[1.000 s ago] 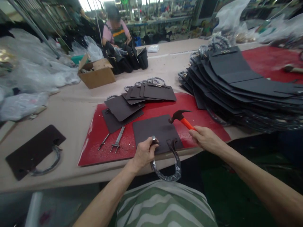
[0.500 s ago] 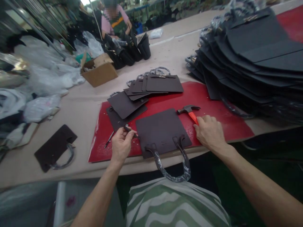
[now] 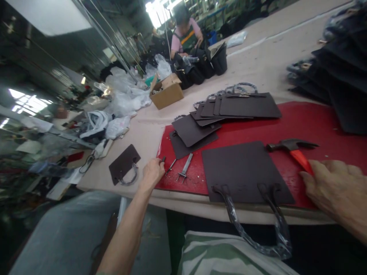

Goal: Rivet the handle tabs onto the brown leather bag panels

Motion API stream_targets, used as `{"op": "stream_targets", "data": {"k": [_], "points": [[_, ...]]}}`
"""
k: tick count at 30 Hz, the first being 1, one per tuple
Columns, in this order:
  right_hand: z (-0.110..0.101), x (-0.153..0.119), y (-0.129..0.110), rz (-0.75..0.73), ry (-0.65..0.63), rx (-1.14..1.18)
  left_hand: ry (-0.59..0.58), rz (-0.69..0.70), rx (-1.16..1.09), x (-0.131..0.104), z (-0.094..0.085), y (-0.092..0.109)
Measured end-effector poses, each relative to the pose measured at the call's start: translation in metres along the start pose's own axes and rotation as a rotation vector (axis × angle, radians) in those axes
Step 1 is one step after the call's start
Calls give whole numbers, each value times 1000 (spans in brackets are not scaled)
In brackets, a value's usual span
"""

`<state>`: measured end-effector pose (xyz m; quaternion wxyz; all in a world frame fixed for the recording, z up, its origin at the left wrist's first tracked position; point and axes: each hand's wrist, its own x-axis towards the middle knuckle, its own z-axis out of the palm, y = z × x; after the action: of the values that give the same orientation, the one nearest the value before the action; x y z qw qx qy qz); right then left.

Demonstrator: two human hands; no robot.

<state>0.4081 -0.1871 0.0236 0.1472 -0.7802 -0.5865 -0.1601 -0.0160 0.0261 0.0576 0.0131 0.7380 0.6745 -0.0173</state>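
Observation:
A dark brown bag panel point(image 3: 241, 164) lies flat on the red mat point(image 3: 301, 126), its plastic-wrapped handle point(image 3: 252, 240) hanging over the table's front edge. To its right, my right hand point(image 3: 335, 187) is closed around the orange handle of a claw hammer point(image 3: 289, 145), whose head rests at the panel's corner. My left hand point(image 3: 153, 172) is at the mat's left edge, its fingers closed on a small dark piece point(image 3: 163, 159) that is mostly hidden. Beside it lie a thin metal rod point(image 3: 171, 167) and a pronged metal tool point(image 3: 185, 168).
Several brown panels with wrapped handles point(image 3: 243, 105) overlap behind. Another panel point(image 3: 123, 164) lies left, off the mat. A large pile of black panels point(image 3: 346, 76) stands right. Farther back are a cardboard box point(image 3: 168, 97), plastic bags, black bags point(image 3: 219, 59) and a person point(image 3: 186, 36).
The view has swung left. My left hand has moved left, away from the panel, and the pronged metal tool now shows on the mat. My right hand stays on the hammer.

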Motion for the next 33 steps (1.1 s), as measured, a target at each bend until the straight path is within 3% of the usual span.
{"op": "stream_targets", "data": {"k": [3, 6, 9, 11, 13, 15, 18, 21, 23, 25, 28, 33], "points": [[0, 1, 3, -22, -91, -140, -10, 101, -39, 3, 8, 8], [-1, 1, 3, -16, -238, -220, -114, 131, -20, 11, 19, 13], [-1, 1, 1, 68, -277, -248, -165, 141, 11, 20, 24, 14], [-1, 1, -1, 89, -283, -237, -130, 126, -49, 22, 19, 15], [-1, 1, -2, 99, -286, -226, -74, 75, -296, 17, 10, 22], [-2, 1, -2, 99, -287, -219, -73, 24, -746, 3, 0, 40], [-3, 1, -2, 97, -284, -213, -237, 35, -1409, -31, -4, 90], [-3, 2, -2, 94, -287, -212, -455, 106, -1684, -65, 9, 148], [-2, 1, -2, 93, -287, -214, -505, 162, -1718, -80, 23, 177], [-2, 1, -2, 95, -285, -212, -496, 215, -1685, -88, 35, 193], [-1, -1, -1, 101, -285, -205, -451, 261, -1631, -91, 43, 198], [-1, 0, 0, 110, -284, -184, -410, 289, -1593, -93, 42, 194]]}}
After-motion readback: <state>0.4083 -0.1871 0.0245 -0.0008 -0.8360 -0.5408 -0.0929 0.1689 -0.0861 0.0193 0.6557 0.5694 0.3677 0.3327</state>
